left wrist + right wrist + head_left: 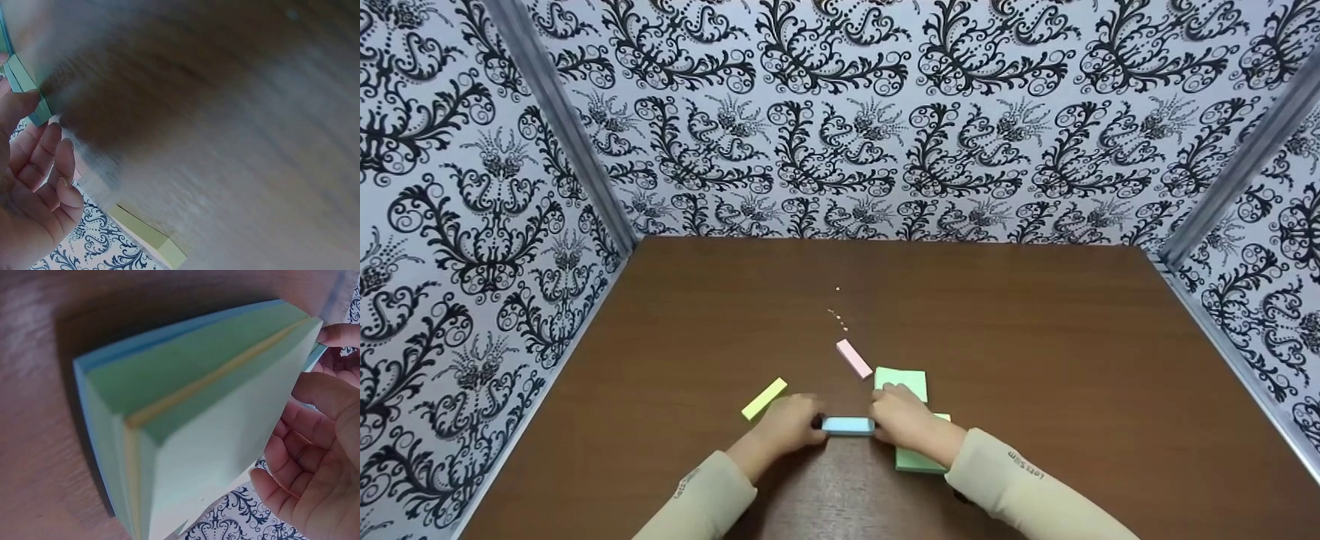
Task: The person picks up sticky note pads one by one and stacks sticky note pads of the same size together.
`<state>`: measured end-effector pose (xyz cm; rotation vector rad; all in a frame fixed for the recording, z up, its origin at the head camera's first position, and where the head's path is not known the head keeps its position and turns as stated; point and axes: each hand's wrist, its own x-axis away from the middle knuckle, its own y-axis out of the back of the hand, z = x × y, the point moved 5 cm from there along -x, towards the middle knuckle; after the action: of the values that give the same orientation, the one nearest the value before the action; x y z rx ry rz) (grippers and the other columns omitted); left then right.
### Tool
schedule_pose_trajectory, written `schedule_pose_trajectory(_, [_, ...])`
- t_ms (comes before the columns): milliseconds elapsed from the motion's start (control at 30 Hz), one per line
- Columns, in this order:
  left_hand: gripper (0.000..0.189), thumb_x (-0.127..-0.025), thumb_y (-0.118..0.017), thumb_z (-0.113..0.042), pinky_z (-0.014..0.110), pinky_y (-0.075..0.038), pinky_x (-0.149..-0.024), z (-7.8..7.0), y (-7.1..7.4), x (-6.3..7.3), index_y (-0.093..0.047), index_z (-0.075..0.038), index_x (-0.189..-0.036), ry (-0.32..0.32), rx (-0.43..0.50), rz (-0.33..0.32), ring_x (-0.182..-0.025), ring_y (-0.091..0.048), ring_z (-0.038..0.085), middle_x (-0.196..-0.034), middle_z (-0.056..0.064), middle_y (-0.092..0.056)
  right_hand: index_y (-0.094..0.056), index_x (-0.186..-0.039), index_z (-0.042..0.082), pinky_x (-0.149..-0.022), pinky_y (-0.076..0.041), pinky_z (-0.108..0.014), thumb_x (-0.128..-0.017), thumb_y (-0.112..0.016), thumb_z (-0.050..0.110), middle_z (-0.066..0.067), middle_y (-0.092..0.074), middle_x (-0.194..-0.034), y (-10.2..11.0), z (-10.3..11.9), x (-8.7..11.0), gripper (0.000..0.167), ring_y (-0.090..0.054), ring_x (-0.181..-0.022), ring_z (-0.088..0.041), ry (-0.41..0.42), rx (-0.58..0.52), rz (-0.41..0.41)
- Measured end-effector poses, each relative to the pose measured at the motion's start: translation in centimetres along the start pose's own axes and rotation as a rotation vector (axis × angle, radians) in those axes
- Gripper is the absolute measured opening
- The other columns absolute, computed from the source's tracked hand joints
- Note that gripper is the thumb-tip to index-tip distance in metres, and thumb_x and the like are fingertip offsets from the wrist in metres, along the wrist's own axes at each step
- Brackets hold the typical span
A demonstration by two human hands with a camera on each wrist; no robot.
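Note:
A narrow light-blue sticky-note pad (pixel 847 427) is held level between both hands near the front of the table. My left hand (pixel 795 421) pinches its left end; in the left wrist view the thumb lies over the pad (pixel 38 112) with fingers behind it. At the other end, my right hand (pixel 906 417) pinches the pad with thumb and fingers. Beneath and beside the right hand are green sticky-note pads (pixel 921 460), partly covered by that hand. The right wrist view shows a thick stack (pixel 208 433) with blue, green and yellow layers close to the palm.
A yellow strip pad (pixel 764 398) lies just left of the left hand. Farther back is a pink strip pad (pixel 854 358), with small pale specks (pixel 838 318) behind it. The brown table (pixel 1035 322) is bounded by patterned walls (pixel 840 150).

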<state>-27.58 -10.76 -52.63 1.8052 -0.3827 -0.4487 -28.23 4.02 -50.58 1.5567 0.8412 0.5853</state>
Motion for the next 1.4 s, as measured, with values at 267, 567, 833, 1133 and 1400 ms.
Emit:
schedule_pose_trajectory(267, [0.014, -0.07, -0.07, -0.018, 0.027, -0.036, -0.052, -0.1, 0.2, 0.0, -0.056, -0.012, -0.069, 0.028, 0.023, 0.021, -0.058, -0.038, 0.008, -0.066, -0.005, -0.048, -0.059, -0.059, 0.014, -0.052, -0.027, -0.027, -0.072, -0.07, 0.02, 0.0, -0.053, -0.068, 0.0, 0.2, -0.3, 0.018, -0.039, -0.057, -0.016, -0.006, -0.026, 0.029])
schedule_pose_trajectory(567, [0.015, -0.069, -0.07, -0.02, 0.027, -0.036, -0.051, 0.2, 0.4, -0.1, -0.058, -0.012, -0.069, 0.035, 0.026, 0.037, -0.057, -0.041, 0.009, -0.065, -0.005, -0.05, -0.06, -0.057, 0.014, -0.056, -0.034, -0.03, -0.068, -0.07, 0.021, -0.001, -0.055, -0.069, -0.2, 0.7, -0.8, 0.016, -0.046, -0.061, -0.019, -0.04, 0.046, 0.077])
schedule_pose_trajectory(833, [0.016, -0.071, -0.07, -0.023, 0.024, -0.034, -0.049, 0.6, 0.7, -0.2, -0.059, -0.012, -0.075, 0.015, 0.064, 0.069, -0.054, -0.04, 0.007, -0.062, -0.006, -0.052, -0.059, -0.057, 0.013, -0.055, -0.035, -0.031, -0.068, -0.069, 0.019, -0.002, -0.055, -0.07, -0.3, 0.9, -1.1, 0.017, -0.046, -0.061, -0.02, -0.056, 0.028, 0.092])
schedule_pose_trajectory(1133, [0.018, -0.072, -0.073, -0.024, 0.025, -0.035, -0.047, 0.6, 1.1, -0.2, -0.061, -0.01, -0.072, 0.004, -0.01, 0.06, -0.05, -0.042, 0.008, -0.059, -0.004, -0.054, -0.062, -0.059, 0.013, -0.055, -0.037, -0.029, -0.068, -0.071, 0.021, -0.002, -0.057, -0.071, 0.0, 1.1, -1.4, 0.015, -0.049, -0.062, -0.02, -0.047, 0.036, 0.071])
schedule_pose_trajectory(1400, [0.016, -0.071, -0.073, -0.024, 0.026, -0.036, -0.046, 0.5, 1.1, -0.3, -0.066, -0.011, -0.066, 0.005, -0.052, 0.058, -0.048, -0.041, 0.007, -0.057, -0.004, -0.057, -0.061, -0.058, 0.012, -0.054, -0.036, -0.03, -0.07, -0.071, 0.021, -0.002, -0.056, -0.069, 0.1, 0.9, -1.4, 0.018, -0.048, -0.061, -0.02, -0.036, 0.016, 0.07])
